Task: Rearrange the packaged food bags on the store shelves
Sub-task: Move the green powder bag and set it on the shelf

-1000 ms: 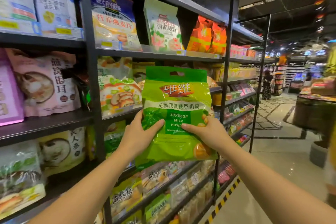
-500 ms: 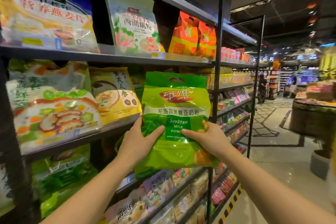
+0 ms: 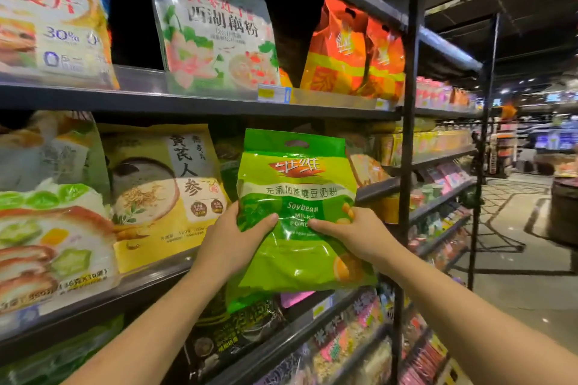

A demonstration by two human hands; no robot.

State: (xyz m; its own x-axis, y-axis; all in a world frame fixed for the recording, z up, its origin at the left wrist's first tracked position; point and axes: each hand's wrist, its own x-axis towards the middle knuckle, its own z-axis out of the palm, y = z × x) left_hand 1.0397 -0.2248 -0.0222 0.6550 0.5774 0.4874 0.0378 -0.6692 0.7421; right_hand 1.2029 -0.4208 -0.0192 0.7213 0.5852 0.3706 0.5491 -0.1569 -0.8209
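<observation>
Black metal shelving [image 3: 200,103] fills the left of the view, several tiers, packed with standing food bags. Middle shelf [image 3: 93,300] carries a yellow ginseng-cereal bag [image 3: 162,194] and a big vegetable-print bag [image 3: 47,244] at far left. Top tier has a pale lotus-root powder bag [image 3: 215,37] and orange bags [image 3: 353,50].

Green soybean milk powder bag [image 3: 297,212] is held upright in the air, in front of the middle shelf, just right of the yellow bag and left of the black upright post [image 3: 406,166]. Left hand [image 3: 231,244] grips its lower left edge, thumb across the front. Right hand [image 3: 356,234] grips the lower right side the same way, fingers behind.

Step in hand looks like seating this bag into the gap beside the yellow bag; what sits behind it is hidden, possibly more of the same stock. To do it well: keep the bag vertical and label outward, lead with the bottom edge onto the shelf lip, slide it back, avoid knocking the yellow bag, square the base so it stands, then let go.
</observation>
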